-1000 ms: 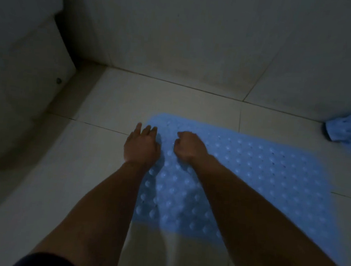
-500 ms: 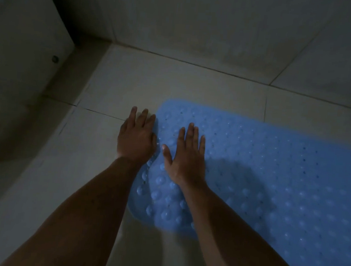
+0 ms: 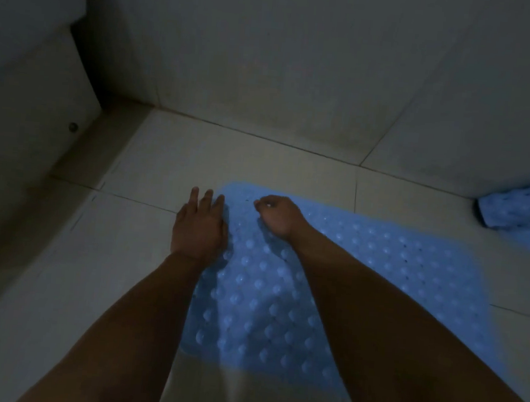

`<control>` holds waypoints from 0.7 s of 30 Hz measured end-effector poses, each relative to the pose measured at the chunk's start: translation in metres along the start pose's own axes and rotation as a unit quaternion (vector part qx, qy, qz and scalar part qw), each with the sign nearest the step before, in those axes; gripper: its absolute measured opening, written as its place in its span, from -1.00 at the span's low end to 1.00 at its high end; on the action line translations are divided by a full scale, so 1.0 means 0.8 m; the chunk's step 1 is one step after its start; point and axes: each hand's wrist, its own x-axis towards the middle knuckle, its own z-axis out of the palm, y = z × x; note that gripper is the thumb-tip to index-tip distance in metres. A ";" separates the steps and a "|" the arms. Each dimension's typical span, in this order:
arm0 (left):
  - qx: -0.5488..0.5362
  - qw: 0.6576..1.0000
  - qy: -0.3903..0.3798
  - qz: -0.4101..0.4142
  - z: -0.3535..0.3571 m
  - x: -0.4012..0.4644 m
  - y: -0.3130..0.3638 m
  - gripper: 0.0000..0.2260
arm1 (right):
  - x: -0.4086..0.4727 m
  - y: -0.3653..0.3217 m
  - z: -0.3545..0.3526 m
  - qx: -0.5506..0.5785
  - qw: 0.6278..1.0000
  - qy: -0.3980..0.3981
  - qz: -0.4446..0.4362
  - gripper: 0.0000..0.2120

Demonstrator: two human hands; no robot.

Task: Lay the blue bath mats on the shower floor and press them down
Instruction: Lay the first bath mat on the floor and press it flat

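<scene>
Now left hand [image 3: 198, 230] and fisted right hand [image 3: 276, 216] press blue mat [image 3: 363, 273].

One head-worn view, steeply down and forward over both forearms, close above the shower floor [image 3: 260, 168] corner.

Bare floor tile [image 3: 261, 155] lies open ahead of both hands, bounded by the rear wall [image 3: 301, 59]. Left of the left hand [image 3: 200, 227], a curved ledge [image 3: 32, 135] (bearing one small stud) closes the passage; far right, a rolled mat [image 3: 519, 213] occupies the corner.
</scene>
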 end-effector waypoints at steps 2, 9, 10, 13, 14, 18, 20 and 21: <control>-0.006 0.999 -0.035 0.039 0.012 0.000 0.013 -0.38 | -0.005 0.013 -0.008 0.009 0.999 0.033 -0.016 -0.63; 0.035 0.997 -0.019 0.060 0.078 -0.021 0.039 -0.28 | -0.005 0.049 -0.004 0.054 0.988 0.131 -0.057 -0.67; 0.039 0.998 -0.001 0.057 0.083 -0.022 0.039 -0.28 | -0.003 0.054 -0.003 0.053 0.987 0.141 -0.063 -0.62; 0.034 0.997 0.002 0.063 0.086 -0.020 0.045 -0.27 | 0.003 0.072 -0.001 0.039 0.982 0.169 -0.075 -0.57; 0.037 0.997 0.000 0.063 0.088 -0.020 0.044 -0.26 | 0.003 0.076 0.001 0.045 0.979 0.178 -0.085 -0.58; 0.047 0.997 -0.019 0.053 0.088 -0.018 0.036 -0.23 | 0.003 0.079 0.007 0.060 0.961 0.232 -0.139 -0.61; 0.045 0.997 -0.022 0.057 0.088 -0.017 0.034 -0.23 | 0.001 0.086 0.006 0.063 0.961 0.230 -0.138 -0.60; 0.045 0.997 -0.024 0.059 0.088 -0.017 0.034 -0.23 | -0.002 0.093 0.004 0.060 0.963 0.229 -0.129 -0.59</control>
